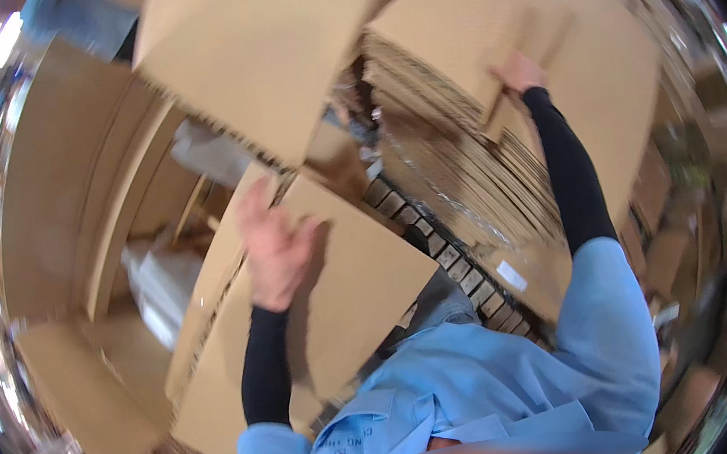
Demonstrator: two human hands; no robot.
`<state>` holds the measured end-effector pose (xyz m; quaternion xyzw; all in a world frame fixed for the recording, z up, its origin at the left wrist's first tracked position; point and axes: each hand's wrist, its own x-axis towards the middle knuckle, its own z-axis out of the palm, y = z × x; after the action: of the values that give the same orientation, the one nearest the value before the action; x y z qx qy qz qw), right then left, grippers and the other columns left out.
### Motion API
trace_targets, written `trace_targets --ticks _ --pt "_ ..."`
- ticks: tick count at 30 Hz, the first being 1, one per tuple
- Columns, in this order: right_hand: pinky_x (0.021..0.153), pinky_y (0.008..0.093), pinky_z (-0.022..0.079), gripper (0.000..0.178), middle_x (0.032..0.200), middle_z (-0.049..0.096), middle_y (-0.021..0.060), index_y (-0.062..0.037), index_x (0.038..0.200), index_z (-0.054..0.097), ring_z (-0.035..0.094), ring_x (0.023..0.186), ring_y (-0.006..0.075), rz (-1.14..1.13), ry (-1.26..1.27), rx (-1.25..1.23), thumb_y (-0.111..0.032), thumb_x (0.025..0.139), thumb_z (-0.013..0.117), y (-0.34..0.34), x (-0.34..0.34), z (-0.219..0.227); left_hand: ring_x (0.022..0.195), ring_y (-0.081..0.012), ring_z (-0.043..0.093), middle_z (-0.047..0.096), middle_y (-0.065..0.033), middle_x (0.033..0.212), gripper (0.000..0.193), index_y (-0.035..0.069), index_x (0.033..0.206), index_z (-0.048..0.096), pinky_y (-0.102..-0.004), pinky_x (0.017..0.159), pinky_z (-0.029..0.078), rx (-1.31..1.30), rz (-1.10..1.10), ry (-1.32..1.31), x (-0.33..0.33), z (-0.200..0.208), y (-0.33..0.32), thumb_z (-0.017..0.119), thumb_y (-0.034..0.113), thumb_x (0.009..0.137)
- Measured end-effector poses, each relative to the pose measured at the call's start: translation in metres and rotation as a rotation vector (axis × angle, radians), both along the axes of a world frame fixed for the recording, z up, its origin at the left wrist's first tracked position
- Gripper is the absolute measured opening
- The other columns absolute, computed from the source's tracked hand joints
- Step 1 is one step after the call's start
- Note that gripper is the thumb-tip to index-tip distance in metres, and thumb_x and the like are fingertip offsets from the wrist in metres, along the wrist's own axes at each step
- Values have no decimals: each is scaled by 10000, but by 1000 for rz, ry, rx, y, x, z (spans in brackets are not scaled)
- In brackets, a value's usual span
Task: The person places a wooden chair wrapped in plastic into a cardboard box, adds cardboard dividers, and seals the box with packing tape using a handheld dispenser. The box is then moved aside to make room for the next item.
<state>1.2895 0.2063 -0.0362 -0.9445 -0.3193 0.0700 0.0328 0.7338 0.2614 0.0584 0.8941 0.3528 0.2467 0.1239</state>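
My left hand (274, 252) has its fingers spread over a brown cardboard flap (360, 268) of a large open box; whether the palm presses on it I cannot tell. Another wide flap (256, 54) stands out at the far side of that box. Grey-white plastic wrapping (162, 283) shows inside, beside the left flap. Far to the right, my right hand (522, 73) is closed at the edge of a flat cardboard sheet (607, 106) on top of a stack; its fingertips are partly hidden and blurred.
Flattened cardboard sheets (475, 177) are piled on the right, with clear film along their side. A roller conveyor (449, 257) runs between the pile and the open box. A tall cardboard panel (57, 174) rises at the left. More cartons (671, 253) lie beyond the pile.
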Motion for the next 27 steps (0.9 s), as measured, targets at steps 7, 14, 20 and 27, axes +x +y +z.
trace_targets --ticks 7,14,20,27 --pt "797 454 568 346 959 718 187 -25 1067 717 709 939 353 70 132 -32 -203 778 653 14 103 -42 1365 -423 432 457 -225 1489 452 -22 1049 577 -575 1154 311 114 229 -79 -8 -11 0 767 340 857" --pt "1010 386 520 538 1412 558 152 -7 1501 415 603 1218 265 -135 1039 1160 -102 999 583 -67 105 30 1257 -407 536 577 -253 1322 627 -41 1168 593 -473 1071 435 -193 401 123 -67 -14 69 653 527 911" --pt "1075 365 460 507 1428 565 118 -73 1507 432 590 1238 220 44 943 1240 -126 1022 570 -71 -19 131 1045 -418 641 631 -246 1117 717 -5 1110 567 -527 882 520 -343 -96 407 -62 -48 116 472 689 958" --pt "978 363 538 405 1279 672 119 -37 1393 548 651 1149 223 -67 1362 1340 -222 1034 582 -34 -148 185 1114 -455 629 595 -312 1256 689 -28 1242 539 -530 913 530 -547 -129 316 -49 -60 113 555 595 948"
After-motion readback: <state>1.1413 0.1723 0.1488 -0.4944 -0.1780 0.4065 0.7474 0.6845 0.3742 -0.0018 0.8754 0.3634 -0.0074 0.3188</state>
